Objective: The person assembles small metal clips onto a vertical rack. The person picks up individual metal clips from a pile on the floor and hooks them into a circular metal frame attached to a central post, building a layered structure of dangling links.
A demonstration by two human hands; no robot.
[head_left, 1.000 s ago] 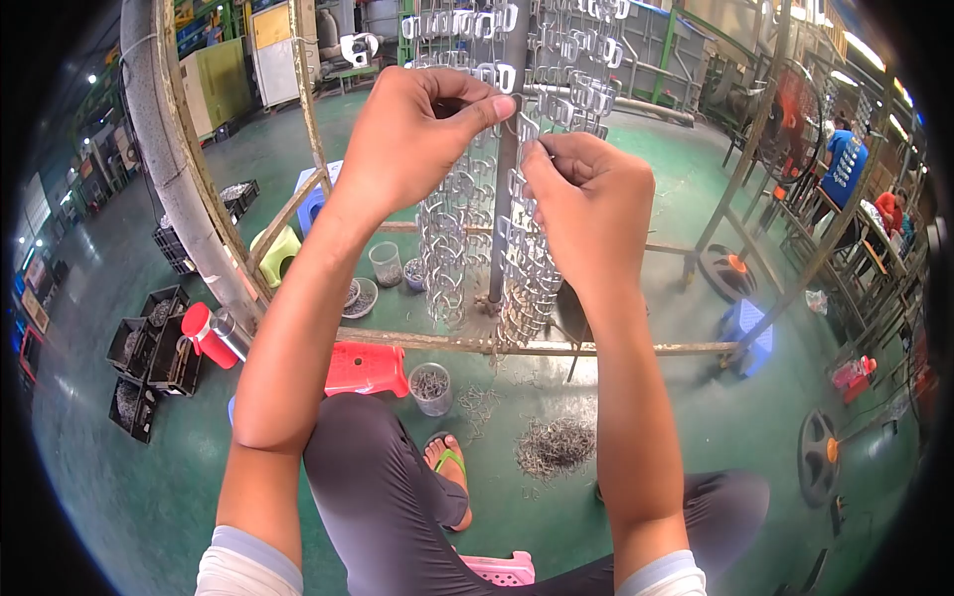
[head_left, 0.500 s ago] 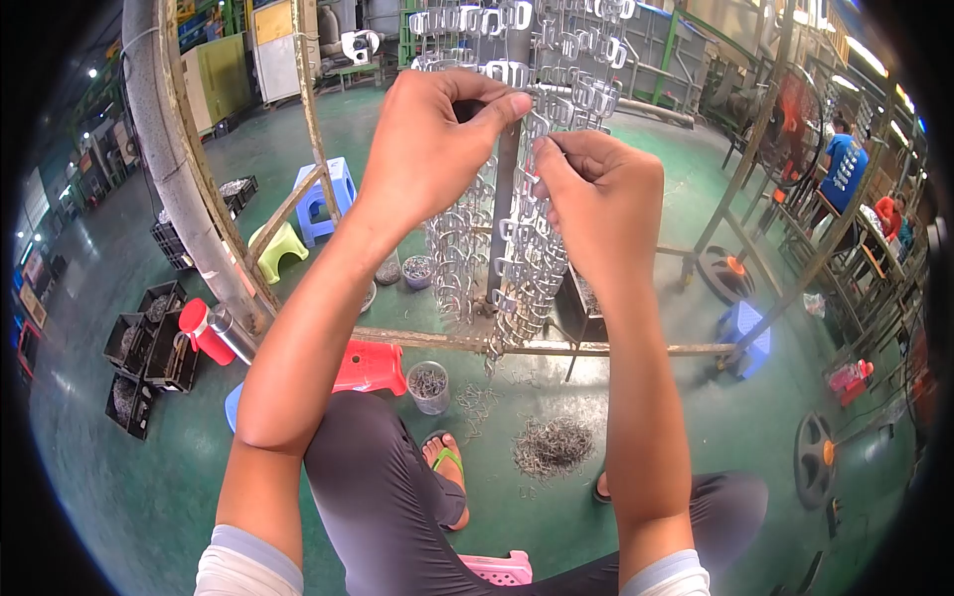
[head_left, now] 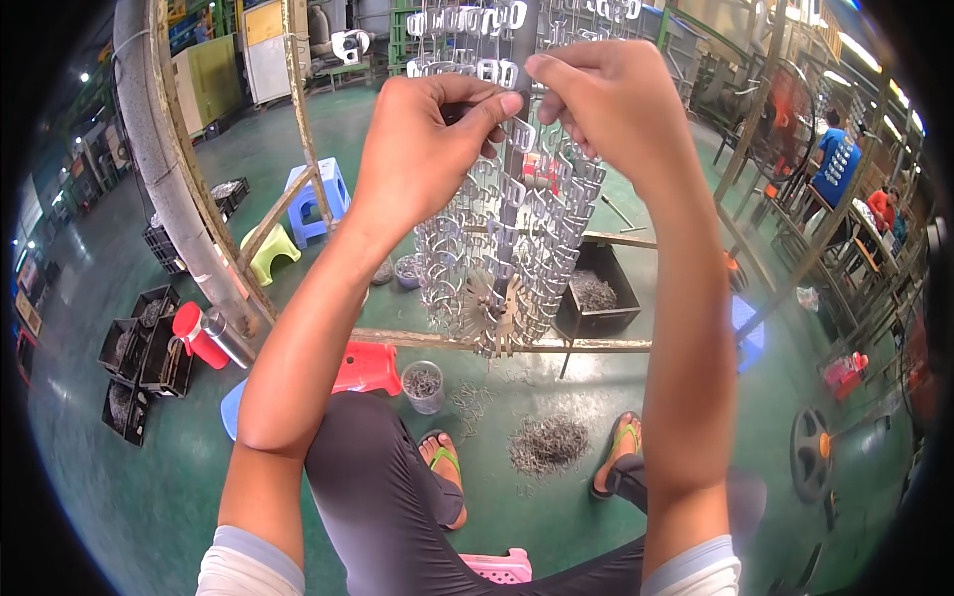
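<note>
Both hands pinch at the rack: left hand (head_left: 422, 149) grips a small dark piece against the pole (head_left: 519, 119), right hand (head_left: 606, 94) fingers a clip (head_left: 524, 134), which could slip and fall.

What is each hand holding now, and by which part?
The left hand pinches a small dark piece by its end. The right hand fingers touch hanging metal clips; its hold cannot be told.

Both hands are working high on the hanging rack of metal clips (head_left: 507, 209): the left hand (head_left: 427, 139) is pinching something small beside its central pole (head_left: 517, 129), while the right hand (head_left: 611, 94) is gripping near the clips just right of that pole. Below the rack, a pile of loose wire pieces (head_left: 547, 444) is lying on the green floor (head_left: 159, 497), with a red stool (head_left: 366, 368) sitting left of its base.
</note>
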